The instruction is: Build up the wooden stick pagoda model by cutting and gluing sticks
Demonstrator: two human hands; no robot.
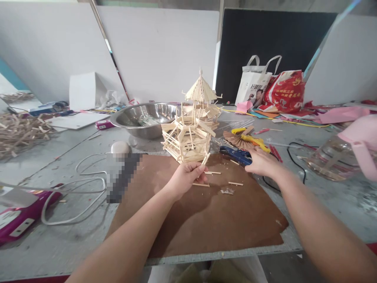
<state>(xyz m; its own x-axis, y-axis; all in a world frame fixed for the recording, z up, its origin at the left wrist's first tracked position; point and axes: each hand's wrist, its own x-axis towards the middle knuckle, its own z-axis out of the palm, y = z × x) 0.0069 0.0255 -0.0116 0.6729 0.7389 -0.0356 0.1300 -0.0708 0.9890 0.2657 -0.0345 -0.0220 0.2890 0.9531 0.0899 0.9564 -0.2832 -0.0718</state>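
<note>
While our left hand pinches a short stick, our right hand is at the blue tool

The stick is grasped between thumb and fingers, slanting up to the right, just in front of the stick model; if it is one piece or two, we cannot tell. The blue tool lies at the far right part of the brown mat, its long axis going from far left to near right, so its near end is toward our right hand, clearly the nearer one. Whether the right fingers grasp this end, we cannot tell. The model on the left and the yellow tool behind make narrow room there; wider room is toward us, over the mat, until the front edge of the desk
</note>
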